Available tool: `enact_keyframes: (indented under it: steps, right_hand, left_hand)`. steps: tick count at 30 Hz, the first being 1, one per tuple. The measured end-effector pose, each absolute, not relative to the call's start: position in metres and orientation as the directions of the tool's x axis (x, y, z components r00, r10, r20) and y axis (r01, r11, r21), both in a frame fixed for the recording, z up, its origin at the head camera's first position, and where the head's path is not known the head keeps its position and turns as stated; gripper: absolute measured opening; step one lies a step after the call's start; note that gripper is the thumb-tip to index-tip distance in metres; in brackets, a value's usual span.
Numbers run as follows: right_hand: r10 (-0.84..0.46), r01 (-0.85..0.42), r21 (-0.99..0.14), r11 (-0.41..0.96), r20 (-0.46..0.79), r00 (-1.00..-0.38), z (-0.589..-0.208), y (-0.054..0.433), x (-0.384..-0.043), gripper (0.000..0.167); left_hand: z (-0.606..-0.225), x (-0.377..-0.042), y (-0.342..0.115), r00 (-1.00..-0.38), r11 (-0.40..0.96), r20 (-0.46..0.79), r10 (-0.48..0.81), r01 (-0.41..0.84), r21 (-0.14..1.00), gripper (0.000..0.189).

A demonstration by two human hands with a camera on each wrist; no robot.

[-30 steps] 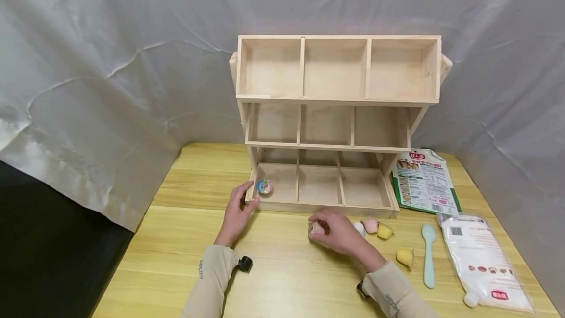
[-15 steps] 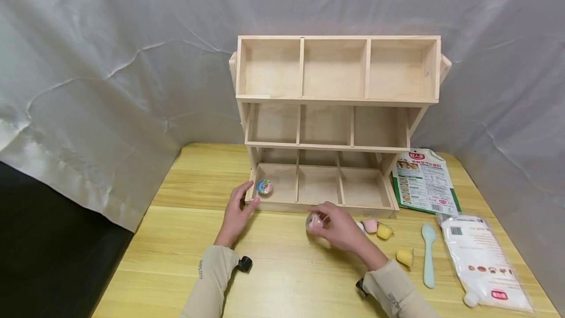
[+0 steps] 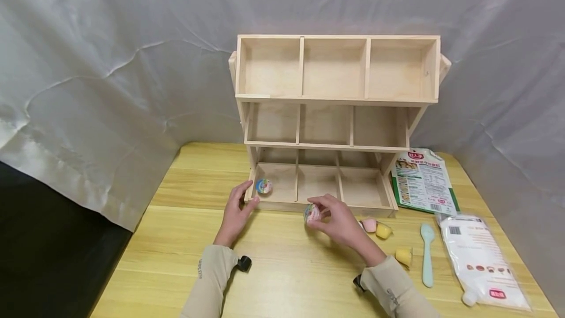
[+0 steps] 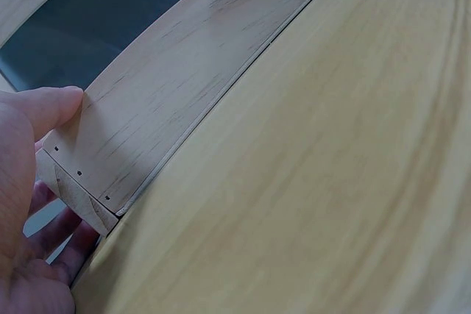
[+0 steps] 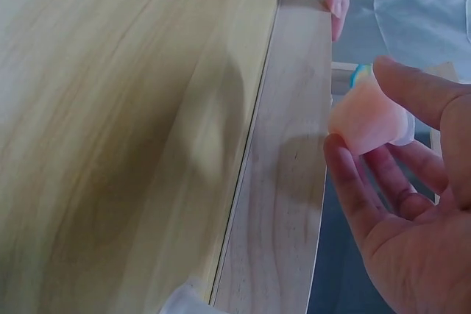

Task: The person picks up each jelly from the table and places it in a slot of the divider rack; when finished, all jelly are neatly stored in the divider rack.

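A three-tier wooden rack (image 3: 320, 207) with divided compartments stands on the table. My left hand (image 3: 236, 212) holds its bottom tray at the front left corner; in the left wrist view the thumb (image 4: 62, 104) lies on the front board's top edge and the other fingers go round the side. My right hand (image 3: 337, 222) pinches a pink jelly cup (image 5: 372, 117) between thumb and fingers, just in front of the tray's front board. Its printed lid faces up and left in the head view. Another jelly cup (image 3: 264, 186) with a blue printed lid sits in the bottom left compartment.
Right of my right hand lie a pink jelly cup (image 3: 369, 225) and two yellow cups, one yellow cup (image 3: 384, 230) beside it and another (image 3: 403, 256) nearer. Further right are a pale green spoon (image 3: 427, 254), a white pouch (image 3: 483, 261) and a green-edged packet (image 3: 425, 180).
My right hand has raised the pink jelly cup from the table towards the tray and turned it, so its lid shows more. The left hand stays at the rack's corner.
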State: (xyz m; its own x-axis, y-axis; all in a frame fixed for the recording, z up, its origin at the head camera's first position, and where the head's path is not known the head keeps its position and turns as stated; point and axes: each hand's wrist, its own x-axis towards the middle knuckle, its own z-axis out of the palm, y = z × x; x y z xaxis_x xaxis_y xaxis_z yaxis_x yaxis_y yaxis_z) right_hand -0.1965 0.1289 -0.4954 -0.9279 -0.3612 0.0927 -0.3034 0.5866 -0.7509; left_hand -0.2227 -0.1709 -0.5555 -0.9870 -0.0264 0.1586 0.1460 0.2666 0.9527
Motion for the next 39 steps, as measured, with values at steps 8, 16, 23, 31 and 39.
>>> enact_keyframes:
  steps: [8, 16, 23, 31, 39]
  right_hand:
    - [-0.36, -0.301, -0.77, 0.563, 0.099, -0.928, -0.496, 0.129, -0.198, 0.061]
    - [-0.346, -0.305, -0.772, 0.558, 0.117, -0.931, -0.499, 0.129, -0.2, 0.059]
    - [-0.34, -0.302, -0.768, 0.564, 0.117, -0.933, -0.502, 0.129, -0.201, 0.059]
    - [-0.332, -0.297, -0.772, 0.562, 0.118, -0.936, -0.505, 0.129, -0.2, 0.058]
    - [-0.332, -0.302, -0.779, 0.549, 0.128, -0.935, -0.509, 0.128, -0.202, 0.054]
  left_hand:
    - [-0.576, -0.233, -0.183, -0.988, 0.285, 0.157, 0.013, 0.154, 0.946, 0.06]
    - [-0.576, -0.234, -0.182, -0.984, 0.286, 0.179, 0.005, 0.173, 0.943, 0.058]
    - [-0.577, -0.233, -0.182, -0.986, 0.286, 0.167, 0.004, 0.161, 0.945, 0.058]
    - [-0.581, -0.233, -0.183, -0.984, 0.266, 0.178, 0.004, 0.172, 0.949, 0.057]
    - [-0.579, -0.234, -0.182, -0.983, 0.305, 0.184, 0.002, 0.176, 0.936, 0.057]
